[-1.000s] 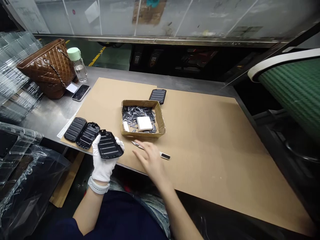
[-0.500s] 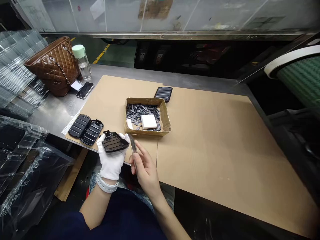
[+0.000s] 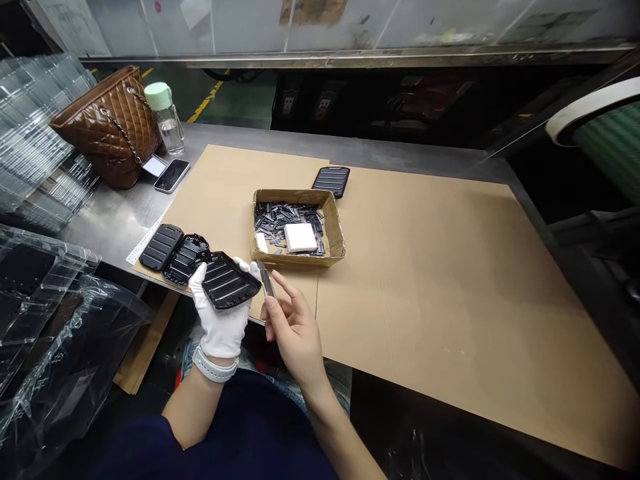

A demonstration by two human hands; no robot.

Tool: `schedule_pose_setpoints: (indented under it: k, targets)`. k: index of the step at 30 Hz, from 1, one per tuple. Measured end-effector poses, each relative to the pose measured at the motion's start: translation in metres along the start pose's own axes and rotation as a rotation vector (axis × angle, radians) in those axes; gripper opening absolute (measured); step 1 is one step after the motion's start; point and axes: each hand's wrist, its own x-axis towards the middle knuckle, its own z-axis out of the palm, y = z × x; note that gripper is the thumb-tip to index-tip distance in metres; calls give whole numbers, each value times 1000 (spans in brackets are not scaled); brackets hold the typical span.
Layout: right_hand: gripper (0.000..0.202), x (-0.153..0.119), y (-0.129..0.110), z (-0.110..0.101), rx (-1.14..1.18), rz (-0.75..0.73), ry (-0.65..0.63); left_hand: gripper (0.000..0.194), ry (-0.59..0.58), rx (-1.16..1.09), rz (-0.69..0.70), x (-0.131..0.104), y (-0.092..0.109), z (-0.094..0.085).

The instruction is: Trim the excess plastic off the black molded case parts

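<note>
My left hand [image 3: 220,323], in a white glove, holds a black ribbed plastic part [image 3: 230,280] with its ribbed face turned up. Just to the right, my right hand [image 3: 295,327] is bare and grips a thin, flat grey tool [image 3: 266,279] between thumb and fingers, close to the part's right edge. Left of the gloved hand lie a black ribbed panel [image 3: 161,247] and a similar black part [image 3: 186,259], side by side. Beyond the hands is a cardboard box [image 3: 341,247] with many small dark pieces [image 3: 280,220] and a white block [image 3: 301,237].
Another black ribbed panel [image 3: 331,181] lies behind the box on the cardboard sheet [image 3: 425,267]. A brown bag [image 3: 113,133], a bottle [image 3: 170,127] and a phone [image 3: 172,175] stand or lie at the back left. Clear plastic wrapping [image 3: 75,347] is at the lower left.
The black part in my left hand has tilted so that its ribbed face shows more fully. My right hand keeps its hold on the grey tool. The view has shifted slightly.
</note>
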Motion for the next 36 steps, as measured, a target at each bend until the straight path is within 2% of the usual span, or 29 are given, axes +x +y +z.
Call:
schedule_pose_setpoints:
  k: [15, 20, 23, 30, 33, 36]
  targets:
    - [29, -2, 8, 6, -49, -89, 27, 31, 94, -60, -14, 1, -1, -2]
    - [30, -8, 11, 11, -99, -123, -7, 27, 60, -38, -4, 7, -6, -12]
    - [31, -11, 13, 16, -141, -155, -14, 29, 40, -32, -11, 7, -9, -13]
    - [32, -14, 18, 20, -218, -291, 14, 37, 174, -33, -15, 1, -12, 0]
    - [34, -14, 19, 22, -320, -383, 38, 34, 210, 11, 27, 2, -13, 2]
    - [36, -15, 17, 25, -419, -480, 55, 37, 249, -34, -9, 3, -11, 1]
